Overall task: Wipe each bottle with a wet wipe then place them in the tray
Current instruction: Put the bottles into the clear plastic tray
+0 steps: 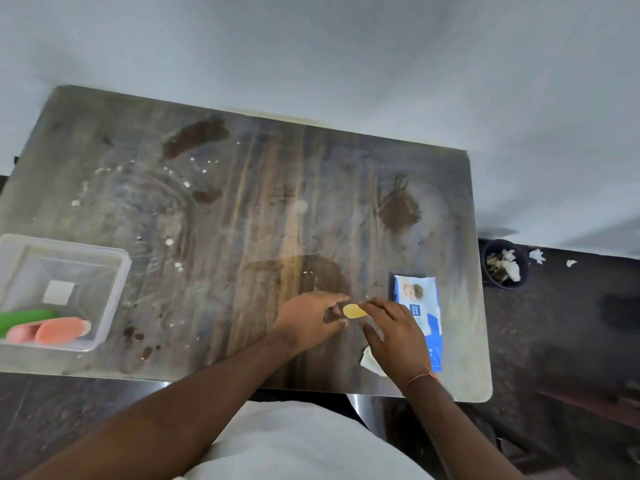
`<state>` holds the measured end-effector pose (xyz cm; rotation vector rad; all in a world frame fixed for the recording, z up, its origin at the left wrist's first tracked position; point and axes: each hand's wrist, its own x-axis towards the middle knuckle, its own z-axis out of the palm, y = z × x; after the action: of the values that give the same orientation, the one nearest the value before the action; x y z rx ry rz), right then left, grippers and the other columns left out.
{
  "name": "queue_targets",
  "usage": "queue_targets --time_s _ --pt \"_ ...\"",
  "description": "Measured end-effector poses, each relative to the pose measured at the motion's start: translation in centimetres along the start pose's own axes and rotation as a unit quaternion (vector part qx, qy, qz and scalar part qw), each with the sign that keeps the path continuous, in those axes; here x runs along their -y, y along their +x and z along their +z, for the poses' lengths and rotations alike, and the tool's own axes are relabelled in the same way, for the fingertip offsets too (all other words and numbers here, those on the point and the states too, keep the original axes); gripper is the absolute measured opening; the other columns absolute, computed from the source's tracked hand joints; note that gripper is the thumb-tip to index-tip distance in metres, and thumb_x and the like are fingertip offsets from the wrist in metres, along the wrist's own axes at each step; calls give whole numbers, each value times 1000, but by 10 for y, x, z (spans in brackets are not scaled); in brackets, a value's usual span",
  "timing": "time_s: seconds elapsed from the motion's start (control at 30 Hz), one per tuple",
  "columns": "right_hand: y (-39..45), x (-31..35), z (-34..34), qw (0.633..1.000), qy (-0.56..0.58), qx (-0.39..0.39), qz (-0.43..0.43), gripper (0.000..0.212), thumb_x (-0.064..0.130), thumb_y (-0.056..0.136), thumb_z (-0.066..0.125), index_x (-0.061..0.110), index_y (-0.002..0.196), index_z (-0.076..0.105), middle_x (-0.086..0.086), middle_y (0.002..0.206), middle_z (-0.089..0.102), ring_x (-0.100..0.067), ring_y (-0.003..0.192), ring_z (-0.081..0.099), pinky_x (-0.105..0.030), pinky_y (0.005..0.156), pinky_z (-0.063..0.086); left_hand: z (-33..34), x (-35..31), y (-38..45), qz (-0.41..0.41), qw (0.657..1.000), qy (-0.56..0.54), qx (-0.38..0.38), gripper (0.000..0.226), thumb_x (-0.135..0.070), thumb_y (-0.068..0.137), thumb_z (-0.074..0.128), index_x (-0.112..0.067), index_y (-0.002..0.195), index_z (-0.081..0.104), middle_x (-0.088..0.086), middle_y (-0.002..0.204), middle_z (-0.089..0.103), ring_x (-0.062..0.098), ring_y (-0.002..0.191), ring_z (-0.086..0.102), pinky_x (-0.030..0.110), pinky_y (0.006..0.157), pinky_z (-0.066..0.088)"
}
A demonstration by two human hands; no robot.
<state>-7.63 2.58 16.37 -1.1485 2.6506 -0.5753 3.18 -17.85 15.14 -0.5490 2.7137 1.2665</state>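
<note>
A yellow bottle (354, 311) shows only its rounded end between my two hands, near the table's front right. My left hand (308, 322) grips it from the left, fingers above and thumb below. From the right, my right hand (393, 332) curls its fingers over the bottle, and a white wet wipe (371, 362) sticks out under its palm. The rest of the bottle is hidden. At the left edge stands a clear plastic tray (116, 271) with a green bottle (24, 318) and a pink bottle (57, 330) lying in it.
A blue-and-white pack of wet wipes (420, 308) lies just right of my right hand. The wooden table (242, 202) is stained and dusty. On the floor to the right stands a dark bin (505, 265) with crumpled wipes, with more scraps (537, 256) beside it.
</note>
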Motion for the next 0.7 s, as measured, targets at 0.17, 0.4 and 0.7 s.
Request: queue_targets --time_s 0.17,0.4,0.7 --pt "-4 -18 2 999 8 27 29 40 14 91 82 25 129 74 4 128 70 -26 113 63 -31 98 48 16 -5 9 -16 1000 20 -7 46 -57 88 68 -44 132 64 -26 103 71 -3 97 63 31 87 58" --pt "3 -22 9 999 7 26 29 34 13 92 81 21 125 76 1 117 74 -29 103 67 -39 88 57 21 -9 18 -44 997 58 -2 30 -55 92 67 -45 120 73 -20 106 72 2 95 65 22 73 49" --pt "11 -16 18 1000 5 2 1 17 12 93 77 18 108 80 -1 97 72 -33 84 66 -40 69 56 18 -6 8 -45 997 60 -27 27 -54 94 66 -41 115 76 -17 106 74 5 93 66 28 72 55"
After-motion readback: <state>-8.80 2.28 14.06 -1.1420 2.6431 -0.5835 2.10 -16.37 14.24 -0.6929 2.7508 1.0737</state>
